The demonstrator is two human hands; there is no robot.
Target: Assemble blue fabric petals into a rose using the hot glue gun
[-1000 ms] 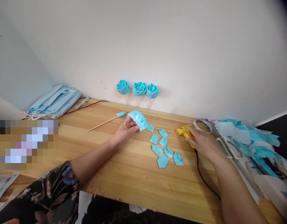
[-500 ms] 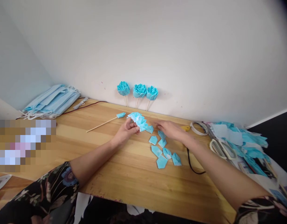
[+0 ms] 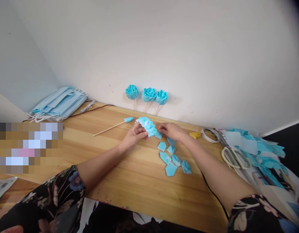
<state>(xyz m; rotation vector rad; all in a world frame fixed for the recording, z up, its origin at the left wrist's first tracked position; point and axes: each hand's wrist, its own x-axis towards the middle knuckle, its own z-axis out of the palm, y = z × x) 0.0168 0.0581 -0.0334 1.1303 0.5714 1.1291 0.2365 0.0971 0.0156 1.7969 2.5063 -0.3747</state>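
Note:
My left hand point(image 3: 135, 134) grips a curved strip of overlapping light-blue folded petals point(image 3: 146, 124) by its lower side, thumb in front. At the strip's right end, my right hand point(image 3: 172, 130) has its fingers drawn together in a pinch against the last petal; the fingertips partly hide the contact. Below the right hand, several loose blue folded petals point(image 3: 171, 169) lie on the table. Left of the strip rests a thin wooden stick point(image 3: 108, 128) with a small rolled blue piece point(image 3: 128, 119) on its tip.
Three blue flowers point(image 3: 149, 94) on sticks lean against the wall. A pile of blue face masks point(image 3: 58, 103) lies at the back left. On the right are a yellow tool point(image 3: 195, 135), a white coil point(image 3: 210, 135), scissors point(image 3: 237, 158) and blue fabric scraps point(image 3: 268, 147). A black cord point(image 3: 214, 191) runs under my right forearm.
My right hand has moved left to the end of the petal strip, closing its fingers there. My left hand keeps its hold. The whole view has shifted slightly.

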